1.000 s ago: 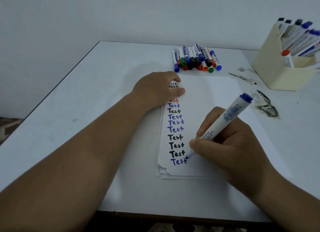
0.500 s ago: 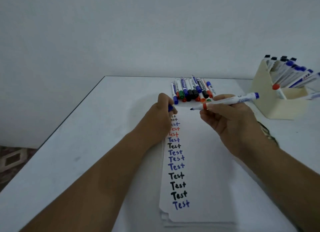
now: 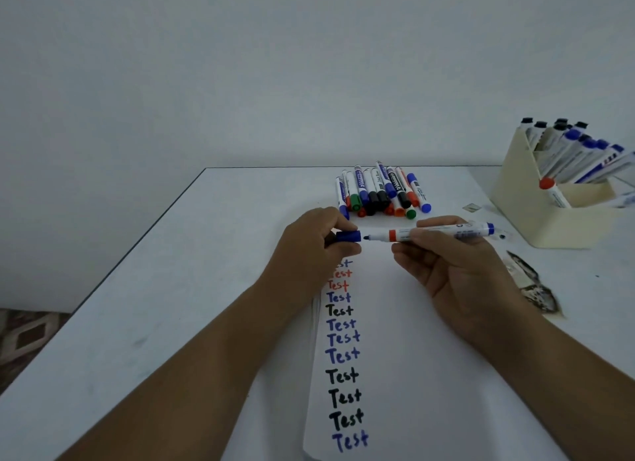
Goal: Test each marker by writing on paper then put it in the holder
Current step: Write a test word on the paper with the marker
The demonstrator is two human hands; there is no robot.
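The marker [image 3: 436,234] lies level above the paper [image 3: 395,323], nib pointing left at the blue cap [image 3: 348,236], just apart. The right hand [image 3: 453,264] pinches the barrel; the left hand [image 3: 311,251] grips the cap (its mouth faces the nib). The holder [image 3: 536,216] stands far right on the counter [image 3: 171,288].

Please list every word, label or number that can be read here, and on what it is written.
"Test": handwritten down the left side of the paper, repeated in black, blue and red; the topmost ones are hidden by the left hand.
Print on the held marker, the marker pile and the markers in the holder: too blurred to read.
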